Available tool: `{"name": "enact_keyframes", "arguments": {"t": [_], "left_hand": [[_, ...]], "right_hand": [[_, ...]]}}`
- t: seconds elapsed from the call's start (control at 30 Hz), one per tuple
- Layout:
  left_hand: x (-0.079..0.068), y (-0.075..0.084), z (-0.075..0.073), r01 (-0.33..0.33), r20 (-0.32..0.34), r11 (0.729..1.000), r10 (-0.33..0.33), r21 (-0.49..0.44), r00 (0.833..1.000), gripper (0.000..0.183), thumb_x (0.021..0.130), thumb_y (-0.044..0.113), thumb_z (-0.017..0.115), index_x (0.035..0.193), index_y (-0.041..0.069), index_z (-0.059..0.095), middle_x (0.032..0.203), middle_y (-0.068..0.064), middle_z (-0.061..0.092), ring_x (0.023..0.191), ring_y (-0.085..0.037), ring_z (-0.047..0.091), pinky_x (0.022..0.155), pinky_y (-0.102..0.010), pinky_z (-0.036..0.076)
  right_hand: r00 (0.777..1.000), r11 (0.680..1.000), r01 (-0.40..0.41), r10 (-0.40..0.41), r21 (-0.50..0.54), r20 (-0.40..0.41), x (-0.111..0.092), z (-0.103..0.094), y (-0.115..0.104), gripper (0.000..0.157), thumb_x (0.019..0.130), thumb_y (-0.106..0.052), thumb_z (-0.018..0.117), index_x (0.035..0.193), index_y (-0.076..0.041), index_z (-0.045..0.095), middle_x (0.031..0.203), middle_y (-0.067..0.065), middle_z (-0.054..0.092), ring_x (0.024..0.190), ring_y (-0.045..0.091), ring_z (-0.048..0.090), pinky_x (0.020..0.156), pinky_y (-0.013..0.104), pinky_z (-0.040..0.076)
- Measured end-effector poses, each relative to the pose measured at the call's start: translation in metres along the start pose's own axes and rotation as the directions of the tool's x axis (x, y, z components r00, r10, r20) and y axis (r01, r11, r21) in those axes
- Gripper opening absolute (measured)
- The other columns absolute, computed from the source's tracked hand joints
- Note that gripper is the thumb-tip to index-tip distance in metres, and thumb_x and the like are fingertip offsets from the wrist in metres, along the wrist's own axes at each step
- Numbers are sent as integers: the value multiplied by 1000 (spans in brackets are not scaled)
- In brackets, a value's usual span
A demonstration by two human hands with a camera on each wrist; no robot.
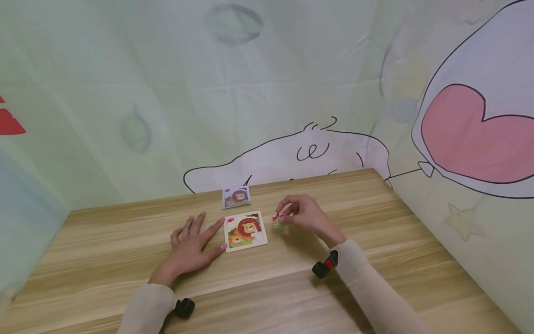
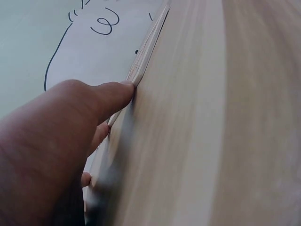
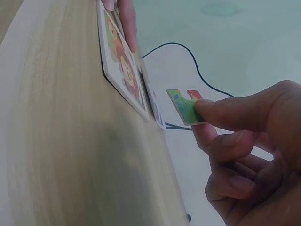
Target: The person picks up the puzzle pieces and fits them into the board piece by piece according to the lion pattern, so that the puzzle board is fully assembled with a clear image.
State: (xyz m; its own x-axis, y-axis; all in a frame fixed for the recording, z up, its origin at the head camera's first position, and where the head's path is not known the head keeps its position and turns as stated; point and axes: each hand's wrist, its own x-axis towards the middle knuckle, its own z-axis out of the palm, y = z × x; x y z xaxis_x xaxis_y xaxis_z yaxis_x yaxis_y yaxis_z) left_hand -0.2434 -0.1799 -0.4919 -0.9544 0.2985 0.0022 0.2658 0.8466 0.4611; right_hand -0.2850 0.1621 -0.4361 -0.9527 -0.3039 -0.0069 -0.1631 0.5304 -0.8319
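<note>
A square puzzle board (image 1: 246,247) with a lion picture lies on the table, a pale gap showing at its lower right. My left hand (image 1: 192,249) is spread flat beside it, thumb and index finger touching its left edge; in the left wrist view the thumb (image 2: 110,96) rests against the board's rim (image 2: 149,52). Right of the board, my right hand (image 1: 306,215) pinches a puzzle piece (image 3: 182,107) between thumb and index finger. That piece is green with some blue and red, held above the table and apart from the board.
Behind the board lies a small picture card (image 1: 236,197) with the same lion scene. The wooden table (image 1: 233,297) ends at a cloth backdrop (image 1: 167,116) with printed drawings. Each wrist carries a small black camera (image 1: 324,266).
</note>
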Motion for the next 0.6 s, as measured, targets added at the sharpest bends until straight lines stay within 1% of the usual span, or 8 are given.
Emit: {"name": "enact_keyframes", "arguments": {"t": [0.27, 0.6], "left_hand": [[-1, 0, -1, 0, 3, 1000, 0, -7, 1000, 78, 101, 61, 61, 167, 26, 40, 178, -31, 12, 161, -63, 4, 117, -81, 2], [-1, -1, -1, 3, 9, 1000, -3, -4, 1000, 78, 101, 62, 60, 168, 27, 39, 178, -30, 11, 161, -62, 3, 117, -81, 2]], "right_hand": [[999, 999, -29, 29, 17, 15, 4, 13, -5, 15, 92, -7, 83, 101, -17, 77, 98, 0, 82, 88, 17, 71, 71, 29, 52], [999, 1000, -12, 11, 14, 30, 5, 24, -7, 15, 92, -7, 83, 100, -17, 76, 96, 3, 80, 86, 17, 69, 72, 29, 51]]}}
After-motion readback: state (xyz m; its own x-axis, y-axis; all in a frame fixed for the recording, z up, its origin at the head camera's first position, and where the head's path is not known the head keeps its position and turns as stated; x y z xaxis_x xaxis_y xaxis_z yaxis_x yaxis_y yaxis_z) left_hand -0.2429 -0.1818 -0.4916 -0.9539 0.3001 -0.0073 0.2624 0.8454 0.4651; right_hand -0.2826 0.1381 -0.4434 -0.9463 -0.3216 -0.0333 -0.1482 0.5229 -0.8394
